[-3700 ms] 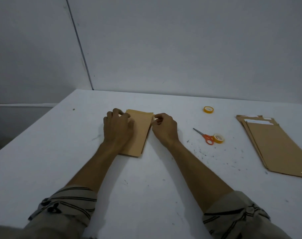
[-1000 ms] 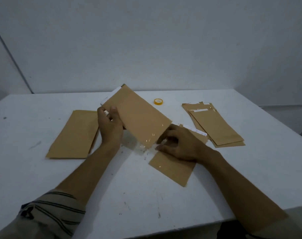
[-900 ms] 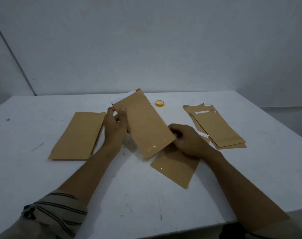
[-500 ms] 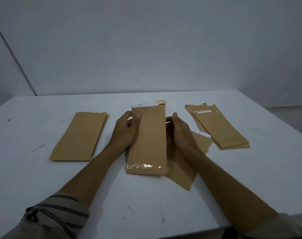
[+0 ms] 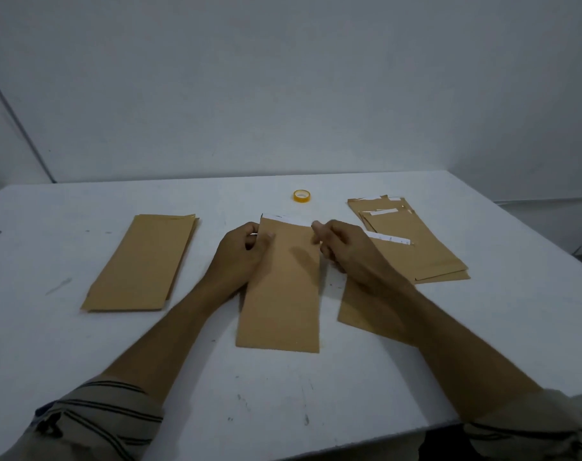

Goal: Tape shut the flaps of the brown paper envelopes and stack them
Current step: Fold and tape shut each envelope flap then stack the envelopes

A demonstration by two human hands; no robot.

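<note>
Grip: left hand and right hand pinch the envelope at its top corners, fingers curled.
Advice: fold the white-edged flap squarely — crease flat, then fetch the tape roll.

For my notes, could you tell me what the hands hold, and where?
The left hand and right hand pinch the middle envelope near its top corners.

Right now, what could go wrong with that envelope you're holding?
The centre envelope, pinched by the left hand and right hand, could shift and its flap fold crooked. The tape roll lies beyond it; reaching may loosen the grip. The right forearm might drag the loose envelope beneath it.
</note>
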